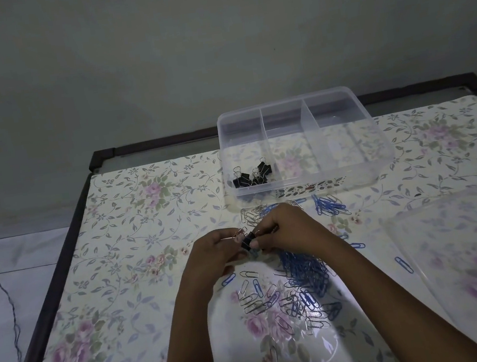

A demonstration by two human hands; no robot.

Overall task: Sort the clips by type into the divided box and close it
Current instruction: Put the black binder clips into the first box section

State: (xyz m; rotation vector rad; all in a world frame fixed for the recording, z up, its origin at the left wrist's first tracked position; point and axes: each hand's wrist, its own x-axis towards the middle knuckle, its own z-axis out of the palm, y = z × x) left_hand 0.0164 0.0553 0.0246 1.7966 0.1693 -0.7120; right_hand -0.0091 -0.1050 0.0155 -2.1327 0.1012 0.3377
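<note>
**Binder clip pinched between both hands, its compartment straight ahead**

The black binder clip point(248, 242) is off the surface, held between my two hands above the scattered pile. My right hand point(282, 231) has a grip on it with thumb and fingertips pressed onto its right end. My left hand point(217, 254) is curled onto its left end. A thin wire shows at the left fingertips, and I cannot tell whether it is the clip's own lever or a stray paper clip caught on it.

From that grip, the divided box point(383, 145) lies farther from me, open, with its near wall just past the hands. Its left compartment already holds the sorted binder clips point(250, 175) and sits almost directly beyond the held clip. I judge the coming move to be a short, straight carry forward over the near wall. Either hand is about equally close.

Blue paper clips point(305, 272) and silver paper clips point(253, 300) lie mixed on the worktop point(120, 255) beneath and nearer me than the hands, with more just in front of the box. The other compartments look empty. The clear lid point(464, 243) rests well off to the right.
</note>
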